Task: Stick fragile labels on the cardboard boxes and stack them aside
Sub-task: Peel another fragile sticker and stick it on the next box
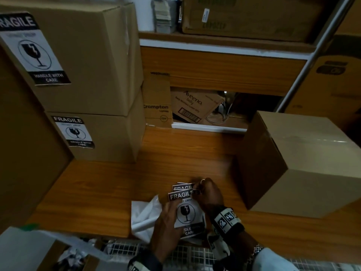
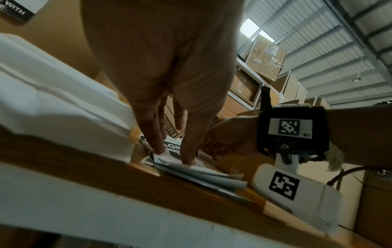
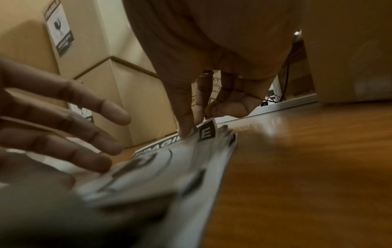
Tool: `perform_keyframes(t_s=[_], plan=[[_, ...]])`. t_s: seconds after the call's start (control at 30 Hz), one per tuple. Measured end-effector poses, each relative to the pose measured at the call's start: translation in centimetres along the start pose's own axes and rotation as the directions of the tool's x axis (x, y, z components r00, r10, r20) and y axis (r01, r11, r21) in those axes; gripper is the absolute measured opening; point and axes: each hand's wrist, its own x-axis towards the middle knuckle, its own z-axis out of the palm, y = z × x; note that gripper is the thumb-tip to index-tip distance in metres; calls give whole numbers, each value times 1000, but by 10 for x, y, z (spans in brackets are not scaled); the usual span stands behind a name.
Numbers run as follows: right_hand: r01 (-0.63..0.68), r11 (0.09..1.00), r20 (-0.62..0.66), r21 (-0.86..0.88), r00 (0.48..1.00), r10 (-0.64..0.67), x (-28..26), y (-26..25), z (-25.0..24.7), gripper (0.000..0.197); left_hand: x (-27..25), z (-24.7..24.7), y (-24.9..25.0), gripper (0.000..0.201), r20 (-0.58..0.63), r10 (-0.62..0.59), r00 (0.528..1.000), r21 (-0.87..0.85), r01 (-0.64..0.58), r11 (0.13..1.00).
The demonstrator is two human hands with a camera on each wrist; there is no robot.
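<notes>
- Two labelled cardboard boxes (image 1: 93,90) are sitting stacked at the upper left of the head view, each showing a fragile label on its near face; judging by the task, they are the finished ones set aside.
- One plain cardboard box (image 1: 304,165) is waiting at the right of the head view on the wooden worktop (image 1: 109,184), with no label showing on the faces in view, so it is probably next.
- Several fragile labels (image 1: 185,208) are lying in a loose pile at the lower centre of the head view, near the worktop's front edge, within easy reach of both hands.
- The left hand (image 1: 168,222) is lying with straight fingers (image 2: 157,134) pressing down on the pile, seemingly pinning the lower sheets so that only the top one lifts.
- The right hand (image 1: 211,194) is pinching the top label's upper right corner between curled fingers (image 3: 186,117), which looks like peeling or separating it; this grip is narrow.
- White backing paper (image 1: 144,218) is lying crumpled just left of the pile, probably discarded liner.
- Whether the lifted corner is coming away from its backing is hard to tell, since the right wrist view is blurred there.
- How many labels the pile holds is hidden under both hands.
</notes>
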Motion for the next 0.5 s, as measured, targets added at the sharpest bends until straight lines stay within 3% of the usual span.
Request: perform_keyframes(t_s=[0.2,0.3,0.4,0.5], plan=[[121,992,-17,-40,992,-122,-6,-2,2,20,-5,2,1,94,-9,-21,1000,13,21,1000],[196,980,-50,-37,979,-198,-12,-3,-4,32,-6,-1,7,87,-88,-22,996,63,27,998],[213,973,-91,91,975,-205,-23,-1,-11,40,-2,-13,19,80,-215,-72,974,116,98,988],[163,936,-106,313,985,-136,-31,8,-16,29,8,-20,25,77,-271,-71,960,107,104,989]])
